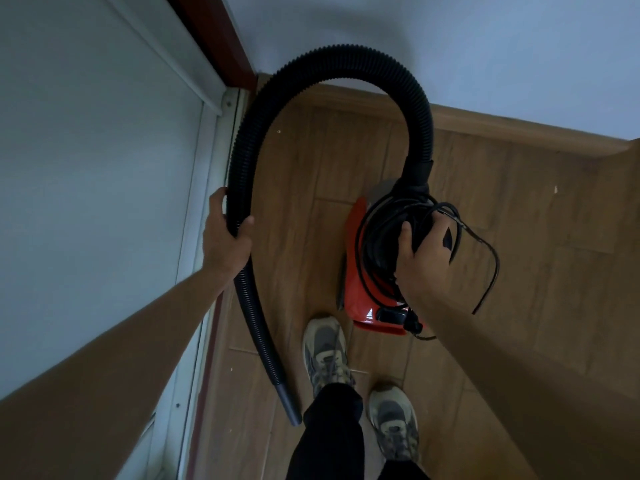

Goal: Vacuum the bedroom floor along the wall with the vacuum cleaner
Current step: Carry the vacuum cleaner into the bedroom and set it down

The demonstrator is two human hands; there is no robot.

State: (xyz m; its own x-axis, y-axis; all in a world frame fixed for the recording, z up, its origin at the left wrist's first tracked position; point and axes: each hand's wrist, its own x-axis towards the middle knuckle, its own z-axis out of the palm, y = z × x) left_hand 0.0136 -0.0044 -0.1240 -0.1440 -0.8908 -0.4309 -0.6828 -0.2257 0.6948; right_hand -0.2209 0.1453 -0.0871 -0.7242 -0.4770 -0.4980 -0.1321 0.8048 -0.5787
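Note:
A red vacuum cleaner (pixel 363 299) hangs or stands just above the wooden floor (pixel 519 237), in front of my feet. My right hand (pixel 422 258) grips its top, together with a bundle of coiled black power cord (pixel 384 233); a loose cord end (pixel 491 268) dangles to the right. A black ribbed hose (pixel 346 60) arches up from the cleaner and comes down on the left. My left hand (pixel 225 237) is closed around that hose. The hose's smooth open end (pixel 289 407) hangs near my left shoe.
A white wall (pixel 485 46) with a wooden skirting board (pixel 502 124) runs across ahead. At left stands a pale sliding door or wardrobe panel (pixel 86 168) with a dark red frame (pixel 214 32). My two grey shoes (pixel 327 355) stand on the floor.

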